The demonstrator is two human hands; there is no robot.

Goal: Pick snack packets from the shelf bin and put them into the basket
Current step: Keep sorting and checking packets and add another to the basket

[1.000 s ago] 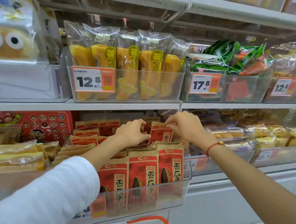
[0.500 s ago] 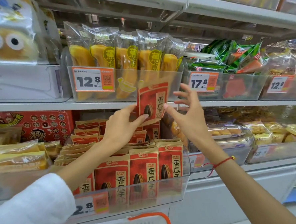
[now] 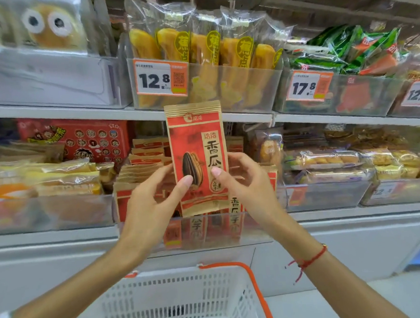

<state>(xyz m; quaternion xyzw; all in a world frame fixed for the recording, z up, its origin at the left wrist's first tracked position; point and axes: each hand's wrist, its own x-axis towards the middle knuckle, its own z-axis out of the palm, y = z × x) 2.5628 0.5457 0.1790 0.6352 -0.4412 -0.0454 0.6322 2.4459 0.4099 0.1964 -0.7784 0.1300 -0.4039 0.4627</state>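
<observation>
The left hand is pinching the sunflower seed packet from its left side, thumb on the front. The packet is standing upright above the clear shelf bin, higher than the white basket. The right hand is pinching its right edge, thumb on the front.

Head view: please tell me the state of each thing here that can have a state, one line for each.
Red and brown sunflower seed packet: sealed, upright, held in the air by both hands.
Left hand: pinches the packet's lower left edge.
Right hand: pinches the packet's lower right edge.
Clear plastic shelf bin: open on top, holds more seed packets.
White plastic basket with orange handle: below the hands, inside mostly hidden.
</observation>
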